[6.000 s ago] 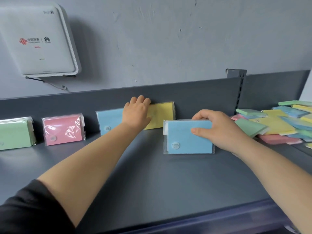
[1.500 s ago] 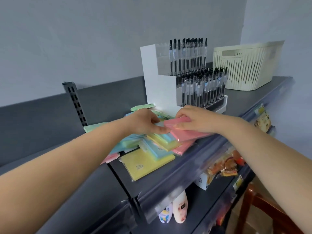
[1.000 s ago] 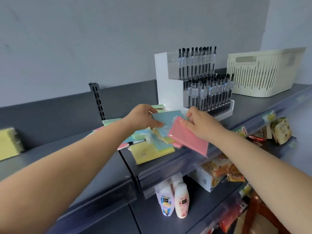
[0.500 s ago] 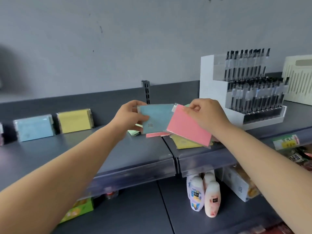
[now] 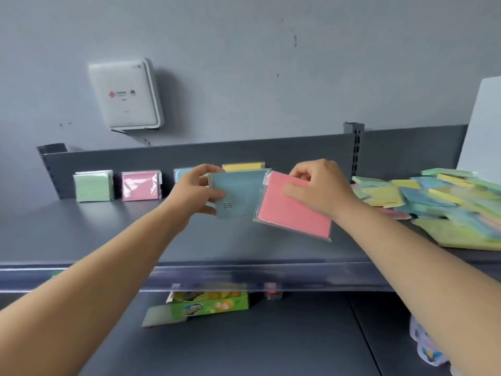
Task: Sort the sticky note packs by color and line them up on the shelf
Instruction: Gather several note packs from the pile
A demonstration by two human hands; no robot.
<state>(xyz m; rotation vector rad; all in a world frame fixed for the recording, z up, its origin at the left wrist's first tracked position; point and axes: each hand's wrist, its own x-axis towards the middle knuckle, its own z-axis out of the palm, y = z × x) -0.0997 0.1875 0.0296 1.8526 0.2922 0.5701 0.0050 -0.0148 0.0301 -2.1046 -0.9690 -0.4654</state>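
against the shelf's (image 5: 81, 234) back panel stand green (image 5: 93, 185), pink (image 5: 140, 185), blue (image 5: 183, 173) and yellow (image 5: 242, 166) packs. left hand (image 5: 199, 189) grips a blue pack (image 5: 238, 195), right hand (image 5: 320, 189) pinches a pink pack (image 5: 294, 213), both above the shelf. unsorted pile (image 5: 439, 202) lies far right.

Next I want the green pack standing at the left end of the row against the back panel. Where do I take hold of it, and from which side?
Judging by its pose, pinch the green pack along its free top edge, coming from above and in front. It stands upright against the back panel, its base on the shelf, and the pink pack stands apart to its right.
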